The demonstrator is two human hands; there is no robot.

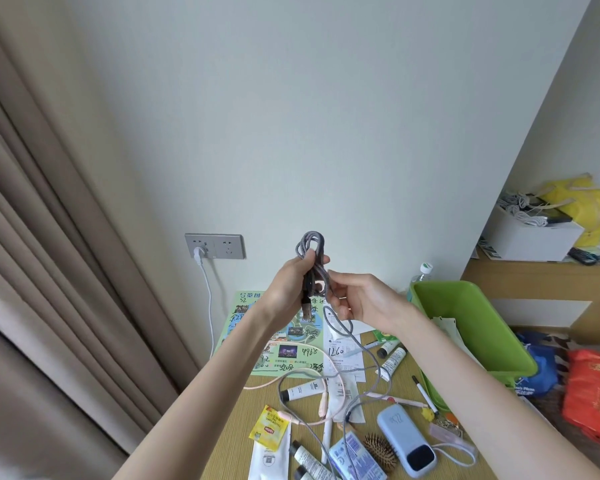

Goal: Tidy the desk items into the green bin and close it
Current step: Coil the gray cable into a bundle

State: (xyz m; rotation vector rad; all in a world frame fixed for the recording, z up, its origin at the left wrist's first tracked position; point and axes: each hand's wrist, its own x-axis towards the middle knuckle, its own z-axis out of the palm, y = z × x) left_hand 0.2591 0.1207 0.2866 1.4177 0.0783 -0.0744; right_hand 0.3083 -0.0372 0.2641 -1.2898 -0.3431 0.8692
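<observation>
- The left hand [288, 282] is raised above the counter [236, 441], fingers clamped around a bundle of coiled grey braided cable [313, 268]; the loops stand upright, poking out above the fist.
- The right hand [357, 301] is just beside it, thumb and fingertips pinched on the cable's loose strand where it leaves the coil.
- From that pinch the free tail drops to the counter and trails toward the near edge, crossing a pink cable [305, 375], a white tube [303, 389] and paper slips.
- The green bin [482, 327] sits open at the counter's right edge, its long axis running from the far wall toward the near edge; some papers lie inside it. It lies to the right of and below both hands, so the right hand is nearer it.
- My judgement: the winding is unfinished, and the tail needs gathering before the bundle goes rightward into the bin.
- Other items wait near the front edge: a pale blue power bank [407, 441], a hairbrush [378, 452], a yellow tea sachet [269, 429], a marker pen [425, 394].
- No lid for the bin is visible.
</observation>
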